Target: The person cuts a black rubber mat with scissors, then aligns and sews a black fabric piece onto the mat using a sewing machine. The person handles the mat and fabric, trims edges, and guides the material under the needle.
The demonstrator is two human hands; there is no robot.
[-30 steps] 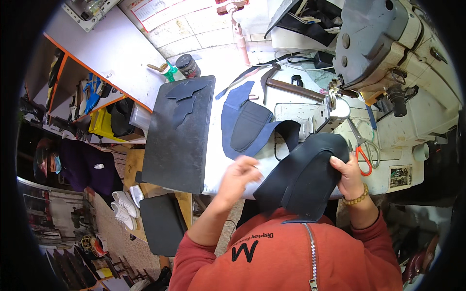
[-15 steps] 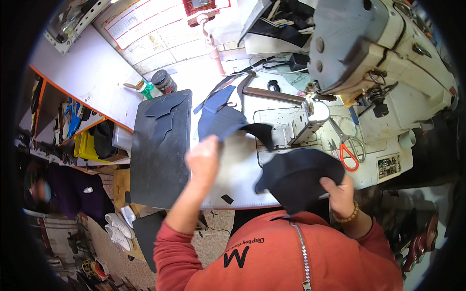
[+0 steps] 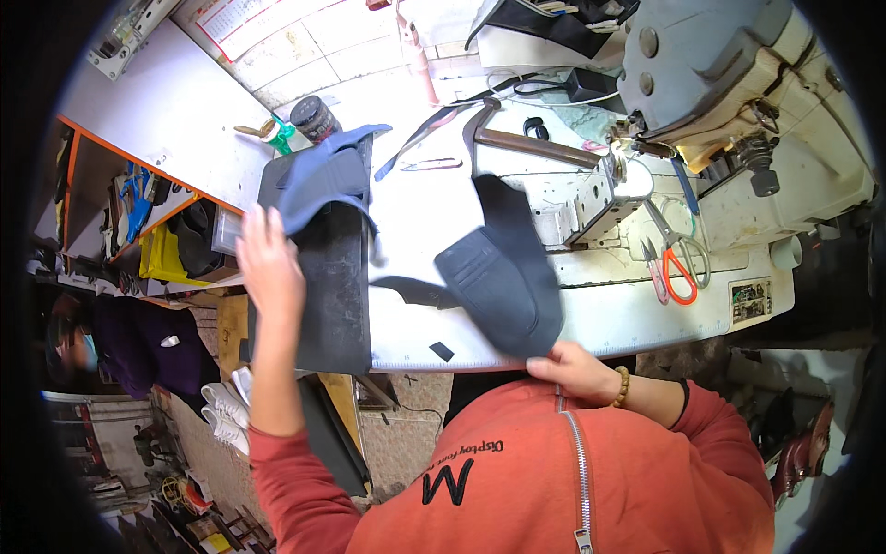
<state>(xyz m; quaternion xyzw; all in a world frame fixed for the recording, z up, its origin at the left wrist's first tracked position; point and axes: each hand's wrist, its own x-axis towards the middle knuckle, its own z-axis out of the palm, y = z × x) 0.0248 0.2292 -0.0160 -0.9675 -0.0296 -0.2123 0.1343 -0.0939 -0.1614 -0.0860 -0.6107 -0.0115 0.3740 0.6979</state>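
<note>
In my right hand [image 3: 583, 371] is the near, rounded end of a black shoe upper [image 3: 503, 286], held between thumb and fingers at the table's front edge. Its stitched tongue part faces up, and its side strips spread over the white table. My left hand [image 3: 272, 268] is open, fingers stretched, above the left part of a black board [image 3: 328, 295]. Beside those fingertips, a blue-grey shoe upper [image 3: 318, 185] lies across the far end of the board. Whether the fingers touch its edge I cannot tell.
A sewing machine [image 3: 738, 102] stands at the right, with orange-handled scissors [image 3: 681, 277] and small snips [image 3: 655, 272] near it. A hammer [image 3: 535, 146] lies further back. A dark jar [image 3: 316, 120] and a green bottle [image 3: 277, 136] stand behind the board. A small black scrap [image 3: 441, 352] lies near the front edge.
The blue-grey upper has moved left from the table onto the board, and my left hand has moved left. The black upper has turned and shifted left in my right hand.
</note>
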